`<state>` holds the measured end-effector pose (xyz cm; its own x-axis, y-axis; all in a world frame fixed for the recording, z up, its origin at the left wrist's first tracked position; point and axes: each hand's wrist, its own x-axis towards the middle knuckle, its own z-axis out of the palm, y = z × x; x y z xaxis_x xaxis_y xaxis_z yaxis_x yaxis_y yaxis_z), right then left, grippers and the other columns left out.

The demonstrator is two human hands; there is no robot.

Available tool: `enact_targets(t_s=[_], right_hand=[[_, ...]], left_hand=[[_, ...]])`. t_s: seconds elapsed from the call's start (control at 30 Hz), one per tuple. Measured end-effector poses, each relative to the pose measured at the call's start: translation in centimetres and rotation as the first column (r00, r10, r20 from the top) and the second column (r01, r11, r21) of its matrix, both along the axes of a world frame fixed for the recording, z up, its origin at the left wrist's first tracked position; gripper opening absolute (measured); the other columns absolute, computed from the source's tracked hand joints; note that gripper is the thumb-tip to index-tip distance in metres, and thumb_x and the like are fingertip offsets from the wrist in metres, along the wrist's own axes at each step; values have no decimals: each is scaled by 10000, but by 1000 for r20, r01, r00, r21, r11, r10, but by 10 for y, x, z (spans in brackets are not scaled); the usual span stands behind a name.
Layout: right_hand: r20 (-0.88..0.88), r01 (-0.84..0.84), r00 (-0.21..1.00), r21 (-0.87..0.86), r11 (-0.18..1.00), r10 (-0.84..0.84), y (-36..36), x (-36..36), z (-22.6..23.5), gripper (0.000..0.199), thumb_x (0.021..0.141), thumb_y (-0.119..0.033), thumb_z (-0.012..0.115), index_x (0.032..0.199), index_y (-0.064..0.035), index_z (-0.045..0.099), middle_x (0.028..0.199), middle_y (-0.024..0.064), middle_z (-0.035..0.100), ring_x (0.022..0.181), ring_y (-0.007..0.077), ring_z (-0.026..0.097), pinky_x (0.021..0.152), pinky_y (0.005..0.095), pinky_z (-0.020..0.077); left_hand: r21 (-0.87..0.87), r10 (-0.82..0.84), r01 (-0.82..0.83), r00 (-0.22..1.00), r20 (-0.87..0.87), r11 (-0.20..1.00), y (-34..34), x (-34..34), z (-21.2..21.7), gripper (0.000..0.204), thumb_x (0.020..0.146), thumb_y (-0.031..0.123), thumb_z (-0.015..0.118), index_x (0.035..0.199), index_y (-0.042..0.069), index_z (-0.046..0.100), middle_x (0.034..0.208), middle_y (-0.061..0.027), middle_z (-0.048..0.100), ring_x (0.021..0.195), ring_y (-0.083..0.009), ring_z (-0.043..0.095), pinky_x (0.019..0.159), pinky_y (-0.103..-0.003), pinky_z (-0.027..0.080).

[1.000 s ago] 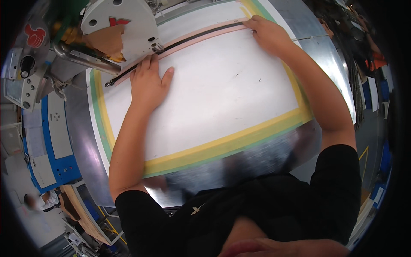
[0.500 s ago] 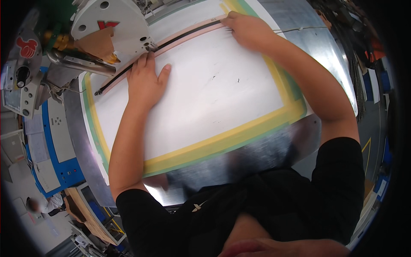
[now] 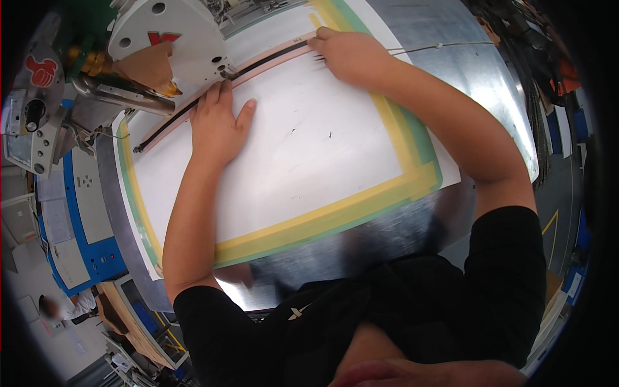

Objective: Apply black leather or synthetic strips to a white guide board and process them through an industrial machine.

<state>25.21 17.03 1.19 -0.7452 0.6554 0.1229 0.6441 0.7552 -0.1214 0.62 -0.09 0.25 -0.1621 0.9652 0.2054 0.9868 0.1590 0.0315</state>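
Observation:
A white sheet (image 3: 277, 174) bordered with yellow and green tape lies on a shiny metal table. Across its far part runs a long pink strip with a black zipper-like band (image 3: 271, 59) down its middle, its loose end at the left. My left hand (image 3: 219, 122) rests flat, fingers stretched and thumb apart, with its fingertips at the strip beside the machine head. At the strip's right end my right hand (image 3: 351, 58) is closed, fingers curled and pinching the strip's end; its fingertips are partly hidden.
A white sewing machine head (image 3: 167, 39) stands over the strip at the far left, a metal tube (image 3: 122, 93) beside it. A thin cord (image 3: 445, 44) crosses the metal table (image 3: 477, 77) at the right. Beyond the left edge are a blue-and-white cabinet (image 3: 97, 258) and a distant person (image 3: 71, 306).
The sheet and strip have slid leftward, and my right hand has moved left with them. My left hand has stayed nearly in place by the machine head.

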Motion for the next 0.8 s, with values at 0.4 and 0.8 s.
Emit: enact_targets(t_s=[0.4,0.8], right_hand=[[-51,-139,989,-37,990,137,-12,-23,4,441,930,-30,560,1362,-34,645,1248,112,644,1016,348,699,898,444,560],[-148,-244,961,-48,969,235,-21,-47,-4,451,919,7,523,1348,-52,651,1208,90,641,999,322,705,842,435,582]], left_hand=[[19,-20,20,1000,17,1000,1,3,-1,684,1003,475,601,1480,-10,533,1538,-190,520,1398,-370,493,1161,-536,356],[-9,-32,32,999,43,999,1,0,2,690,998,501,595,1479,8,542,1531,-193,525,1405,-394,483,1160,-549,354]])
